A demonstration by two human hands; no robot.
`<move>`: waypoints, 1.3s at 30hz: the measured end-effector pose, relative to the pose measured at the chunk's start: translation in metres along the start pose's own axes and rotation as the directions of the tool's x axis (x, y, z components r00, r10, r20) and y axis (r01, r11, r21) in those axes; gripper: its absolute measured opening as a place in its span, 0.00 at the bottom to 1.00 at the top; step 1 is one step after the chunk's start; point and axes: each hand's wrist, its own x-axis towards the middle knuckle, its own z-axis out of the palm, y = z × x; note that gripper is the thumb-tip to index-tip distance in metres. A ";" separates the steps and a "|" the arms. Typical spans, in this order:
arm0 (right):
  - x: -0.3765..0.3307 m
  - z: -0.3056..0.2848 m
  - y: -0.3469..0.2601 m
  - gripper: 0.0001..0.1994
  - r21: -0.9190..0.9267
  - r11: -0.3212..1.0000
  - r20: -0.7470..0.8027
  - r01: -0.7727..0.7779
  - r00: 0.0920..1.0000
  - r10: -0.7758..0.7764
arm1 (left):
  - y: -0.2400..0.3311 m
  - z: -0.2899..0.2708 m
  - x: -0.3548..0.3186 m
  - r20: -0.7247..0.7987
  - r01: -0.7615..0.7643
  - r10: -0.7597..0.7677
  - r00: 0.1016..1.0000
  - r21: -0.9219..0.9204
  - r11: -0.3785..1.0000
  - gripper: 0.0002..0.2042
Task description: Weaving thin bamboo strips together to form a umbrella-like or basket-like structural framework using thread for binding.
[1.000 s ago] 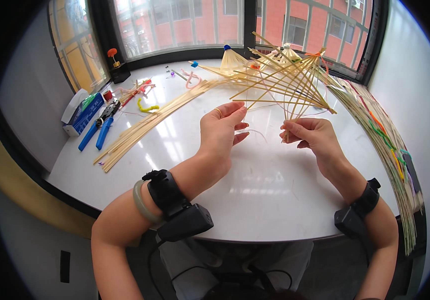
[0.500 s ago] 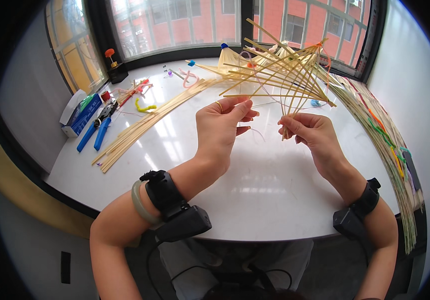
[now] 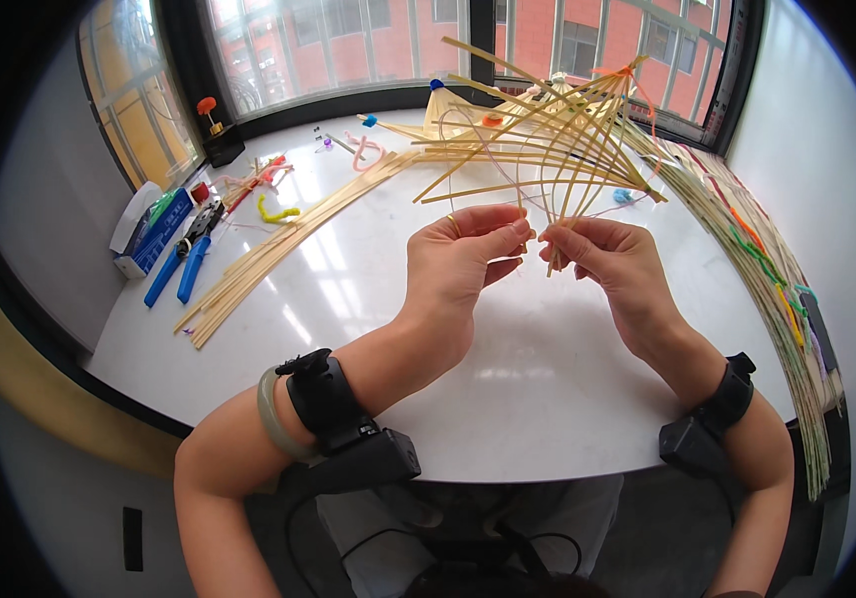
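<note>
A half-woven fan of thin bamboo strips (image 3: 577, 149) spreads above both hands, its crossing strips reaching up and left. My right hand (image 3: 607, 254) pinches several gathered strip ends at the fan's lower side, their tips poking out below the fingers. Close beside it, my left hand (image 3: 463, 259) is closed, thumb against fingertips, on what looks like one bamboo strip running down from the fan. A thin pink thread curves through the weave and passes by the left hand. Orange wire or cord (image 3: 635, 68) binds the fan's upper right corner.
Loose bamboo strips (image 3: 279, 254) lie in a bundle at left, near blue-handled pliers (image 3: 187, 254), a blue box (image 3: 154, 234) and a yellow pipe cleaner (image 3: 277, 211). Long greenish strips (image 3: 762, 269) with coloured ties run along the right edge. Finished-looking woven pieces (image 3: 443, 115) stand by the window.
My left hand has moved right and slightly down, next to the right hand, and now pinches at a strip. The right hand and the fan have shifted a little left.
</note>
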 end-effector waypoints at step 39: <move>0.000 -0.008 0.004 0.10 0.035 0.994 0.127 -0.105 0.987 0.100 | 0.009 -0.011 0.008 0.285 0.036 -0.138 0.948 0.336 0.941 0.14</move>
